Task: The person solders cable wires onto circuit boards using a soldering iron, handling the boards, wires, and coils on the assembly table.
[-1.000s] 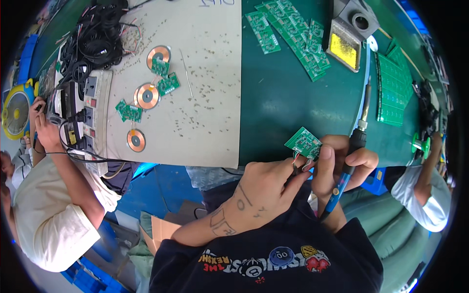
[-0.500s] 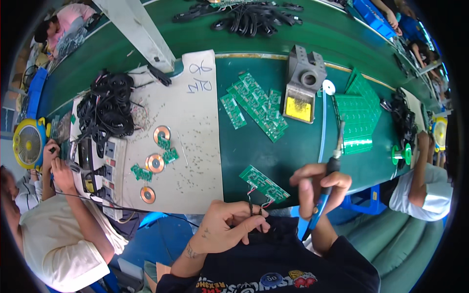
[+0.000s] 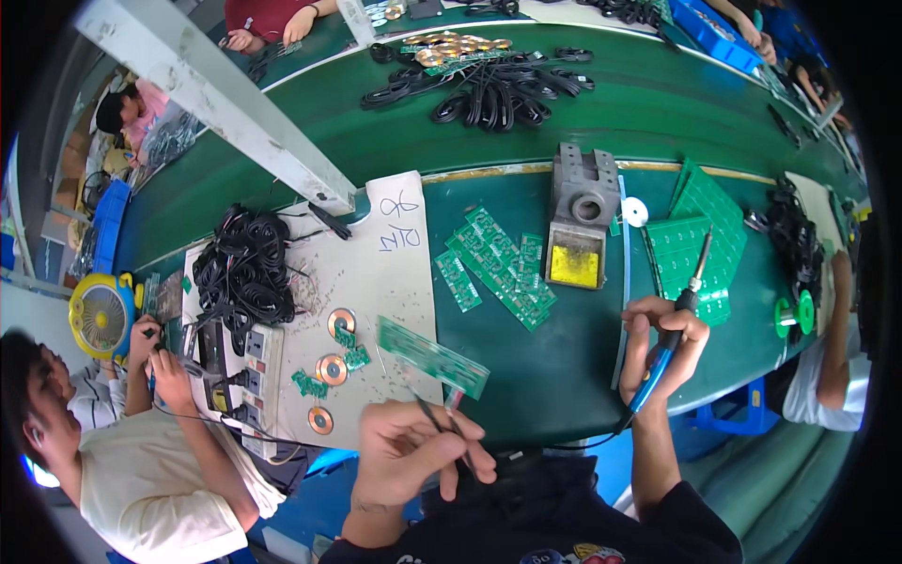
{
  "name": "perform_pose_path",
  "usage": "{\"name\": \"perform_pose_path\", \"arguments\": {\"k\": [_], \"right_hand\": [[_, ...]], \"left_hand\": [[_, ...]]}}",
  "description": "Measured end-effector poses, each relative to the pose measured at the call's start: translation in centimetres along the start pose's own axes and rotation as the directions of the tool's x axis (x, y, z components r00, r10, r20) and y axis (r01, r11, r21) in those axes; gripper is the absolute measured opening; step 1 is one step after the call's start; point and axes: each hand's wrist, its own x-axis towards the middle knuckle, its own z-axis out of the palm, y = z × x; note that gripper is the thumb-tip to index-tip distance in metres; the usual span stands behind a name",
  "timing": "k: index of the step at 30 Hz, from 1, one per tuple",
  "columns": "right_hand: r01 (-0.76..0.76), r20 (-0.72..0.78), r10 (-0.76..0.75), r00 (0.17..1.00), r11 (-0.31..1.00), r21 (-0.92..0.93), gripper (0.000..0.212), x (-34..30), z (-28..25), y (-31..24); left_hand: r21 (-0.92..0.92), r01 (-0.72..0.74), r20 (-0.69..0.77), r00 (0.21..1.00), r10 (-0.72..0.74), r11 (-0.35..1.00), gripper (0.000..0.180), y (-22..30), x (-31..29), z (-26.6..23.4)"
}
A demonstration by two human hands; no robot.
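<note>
My left hand [image 3: 409, 451] is closed, pinching a thin black cable [image 3: 460, 434]. From it, a green circuit board [image 3: 430, 356] hangs out over the table's near edge, joined by short light and reddish wires that are blurred. My right hand [image 3: 665, 348] grips a soldering iron [image 3: 655, 379] by its blue handle. The iron's metal tip points up and away, over stacked green panels [image 3: 691, 249], and stands well apart from the board. Beyond my hands, a grey iron stand [image 3: 585, 193] with a yellow sponge [image 3: 575, 266] sits beside several loose circuit boards [image 3: 498, 268].
On the left, a pale board [image 3: 404, 282] carries copper coils [image 3: 331, 369], small green boards and a black cable bundle [image 3: 246, 268]. A power strip [image 3: 263, 376] lies by its edge. Far off are a white post [image 3: 225, 113] and more cables. A co-worker [image 3: 160, 461] sits at left.
My left hand has moved left, swinging the circuit board left over the pale board's edge. My right hand has shifted right with the soldering iron. The view has tilted up.
</note>
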Motion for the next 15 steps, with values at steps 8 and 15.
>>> {"name": "perform_pose_path", "arguments": {"k": [8, 15], "right_hand": [[0.017, -0.090, -0.018, 0.996, 1.000, -0.005, 0.029, -0.2, -0.1, 0.3], [0.119, -0.070, -0.122, 0.990, 0.992, -0.047, 0.028, -0.1, -0.1, 0.5]], "left_hand": [[0.154, -0.353, 0.082, 0.935, 0.344, 0.923, 0.011, 4.7, 4.3, 3.3], [0.288, -0.389, 0.082, 0.920, 0.383, 0.875, 0.019, 7.6, 15.0, 3.3]]}}
